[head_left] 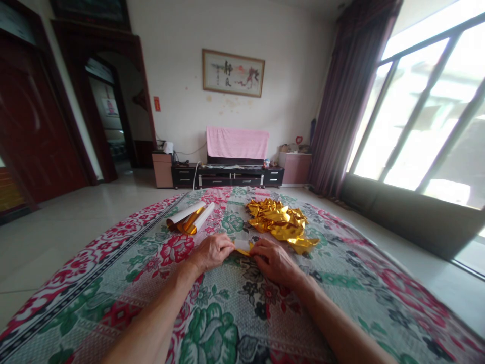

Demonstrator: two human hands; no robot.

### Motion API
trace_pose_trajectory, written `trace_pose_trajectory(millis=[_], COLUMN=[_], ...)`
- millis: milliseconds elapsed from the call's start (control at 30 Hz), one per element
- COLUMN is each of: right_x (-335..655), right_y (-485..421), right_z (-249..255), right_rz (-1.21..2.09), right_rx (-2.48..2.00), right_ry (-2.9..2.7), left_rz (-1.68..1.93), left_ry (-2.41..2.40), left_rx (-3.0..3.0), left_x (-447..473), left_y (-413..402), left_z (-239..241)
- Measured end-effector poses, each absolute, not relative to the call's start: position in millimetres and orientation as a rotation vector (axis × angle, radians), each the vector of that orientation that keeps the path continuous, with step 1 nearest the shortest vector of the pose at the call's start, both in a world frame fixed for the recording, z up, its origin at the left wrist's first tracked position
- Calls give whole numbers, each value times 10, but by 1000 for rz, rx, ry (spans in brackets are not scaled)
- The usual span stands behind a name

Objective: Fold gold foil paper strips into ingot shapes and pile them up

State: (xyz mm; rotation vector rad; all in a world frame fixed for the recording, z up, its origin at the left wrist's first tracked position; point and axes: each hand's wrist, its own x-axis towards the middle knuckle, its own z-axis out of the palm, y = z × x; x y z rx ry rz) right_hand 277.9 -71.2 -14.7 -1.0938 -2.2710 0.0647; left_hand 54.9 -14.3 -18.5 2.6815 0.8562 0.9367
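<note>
Between my hands is a small piece of gold foil paper (242, 246), its white back partly showing and a gold edge toward me. My left hand (213, 252) pinches its left end with thumb and fingers. At the right end, my right hand (273, 260) grips it with curled fingers. Just beyond my right hand lies a heap of folded gold foil pieces (278, 220). Past my left hand rest curled sheets of gold foil paper (191, 217), white on the outside and gold inside. The fingers cover both ends of the held piece.
Everything lies on a flowered cloth (212, 328) in red, green and grey. Beyond it stands a low black cabinet (231, 177) with a pink towel (238, 143) above. A window (424, 101) and purple curtain (337, 101) are on the right, a dark red door (34, 111) on the left.
</note>
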Motion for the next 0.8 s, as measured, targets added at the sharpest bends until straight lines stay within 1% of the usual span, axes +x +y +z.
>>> trace_pose_trajectory(millis=[267,533,800], right_x=[2800,2787,2783], right_y=[-699,-662,-592], right_z=[-171,-214,-237], right_rz=[7,-52,-5], right_rx=[-1205,-1216,-1323], right_ry=[-2230,-2186,-2090], left_rz=[916,1027,1018], left_ry=[995,1114,1214], left_rx=[2635,2495,2379], left_x=[515,557,595], left_y=[-137,-97,-109], left_z=[-170,-226,-203])
